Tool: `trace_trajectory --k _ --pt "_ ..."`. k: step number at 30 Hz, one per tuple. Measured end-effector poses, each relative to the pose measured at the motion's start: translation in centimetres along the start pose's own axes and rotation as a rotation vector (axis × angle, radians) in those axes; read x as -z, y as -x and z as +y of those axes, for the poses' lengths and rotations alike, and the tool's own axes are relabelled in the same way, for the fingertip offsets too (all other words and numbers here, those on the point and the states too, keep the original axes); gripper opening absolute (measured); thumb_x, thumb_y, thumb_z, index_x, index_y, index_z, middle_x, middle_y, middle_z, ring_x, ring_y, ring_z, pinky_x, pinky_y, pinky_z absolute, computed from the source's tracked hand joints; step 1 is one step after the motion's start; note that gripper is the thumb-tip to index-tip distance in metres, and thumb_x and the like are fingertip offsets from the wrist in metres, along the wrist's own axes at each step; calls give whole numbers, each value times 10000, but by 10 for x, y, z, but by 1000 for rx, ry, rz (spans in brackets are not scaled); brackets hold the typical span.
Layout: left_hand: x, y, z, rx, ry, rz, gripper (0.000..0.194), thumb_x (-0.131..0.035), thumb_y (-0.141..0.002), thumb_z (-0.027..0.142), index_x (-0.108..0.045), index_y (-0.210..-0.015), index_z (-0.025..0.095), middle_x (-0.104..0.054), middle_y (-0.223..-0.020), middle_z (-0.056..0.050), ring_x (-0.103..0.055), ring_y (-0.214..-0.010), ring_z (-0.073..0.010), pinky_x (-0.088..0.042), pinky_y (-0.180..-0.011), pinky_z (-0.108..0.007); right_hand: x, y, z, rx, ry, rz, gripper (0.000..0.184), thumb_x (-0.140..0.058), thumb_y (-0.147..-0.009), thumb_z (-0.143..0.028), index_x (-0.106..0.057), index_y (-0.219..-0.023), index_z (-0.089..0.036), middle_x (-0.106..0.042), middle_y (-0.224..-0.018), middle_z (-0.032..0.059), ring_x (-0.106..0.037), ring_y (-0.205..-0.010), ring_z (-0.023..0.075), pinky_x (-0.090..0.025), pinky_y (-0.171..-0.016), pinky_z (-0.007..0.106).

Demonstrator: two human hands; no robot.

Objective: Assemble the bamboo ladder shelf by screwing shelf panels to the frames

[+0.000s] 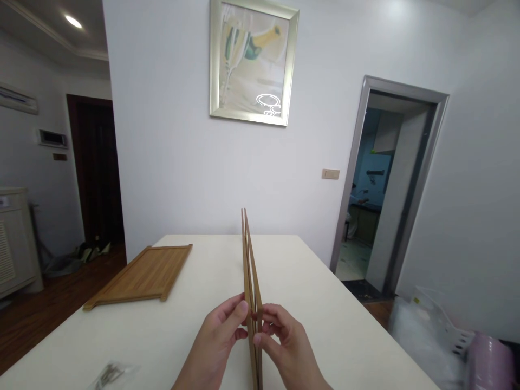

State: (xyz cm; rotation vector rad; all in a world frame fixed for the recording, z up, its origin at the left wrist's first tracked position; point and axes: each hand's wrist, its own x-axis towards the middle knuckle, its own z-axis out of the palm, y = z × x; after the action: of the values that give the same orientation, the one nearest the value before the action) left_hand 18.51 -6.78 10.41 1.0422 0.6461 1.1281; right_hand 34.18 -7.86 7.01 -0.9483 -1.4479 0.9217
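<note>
A wooden frame (pixel 247 265) of thin slats stands nearly edge-on in front of me, over the middle of the white table. It looks like two narrow layers, close together and slightly parted. My left hand (pixel 219 336) grips its left layer, thumb on the near face. My right hand (pixel 286 338) pinches the right layer between thumb and fingers at about the same height. At the left of the table lies a flat slatted wooden panel (pixel 148 273), apart from both hands. A small clear bag of metal hardware (pixel 111 374), blurred, is by the near left edge.
The white table (pixel 325 325) reaches the wall, where a framed picture (pixel 254 62) hangs. On the right is an open doorway (pixel 365 195). Plastic-wrapped items (pixel 430 330) and a pink roll (pixel 489 360) stand beyond the table's right edge. A cabinet (pixel 18 244) is at far left.
</note>
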Motion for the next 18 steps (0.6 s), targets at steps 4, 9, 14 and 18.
trace_trajectory --k 4,9,14,18 --pt "-2 0 -3 -1 -31 -2 426 -657 -826 498 -723 -1056 146 -730 -982 -118 -643 -887 -233 -469 -744 -321 1 1 4 27 -40 -11 311 -773 -740 -375 -735 -1023 -251 -717 -892 44 -611 -766 186 -539 -765 339" --pt "-1 0 -4 -15 -81 16 409 -634 -832 525 -749 -888 136 -737 -919 -117 -637 -874 -234 -460 -749 -315 1 2 1 50 -31 -29 264 -783 -732 -339 -752 -983 -265 -717 -886 33 -621 -767 186 -538 -764 331" --pt "0 0 -5 -24 -127 29 431 -615 -840 539 -748 -876 132 -732 -848 -108 -635 -787 -215 -452 -737 -316 1 2 -2 62 24 -56 248 -750 -768 -323 -735 -1007 -261 -718 -907 35 -623 -771 181 -527 -755 316" --pt "0 -1 -7 -34 -139 33 434 -612 -839 545 -740 -896 134 -725 -814 -95 -625 -771 -208 -446 -731 -310 1 4 -3 75 59 -67 255 -722 -791 -335 -717 -1032 -255 -718 -926 41 -627 -791 186 -524 -763 319"
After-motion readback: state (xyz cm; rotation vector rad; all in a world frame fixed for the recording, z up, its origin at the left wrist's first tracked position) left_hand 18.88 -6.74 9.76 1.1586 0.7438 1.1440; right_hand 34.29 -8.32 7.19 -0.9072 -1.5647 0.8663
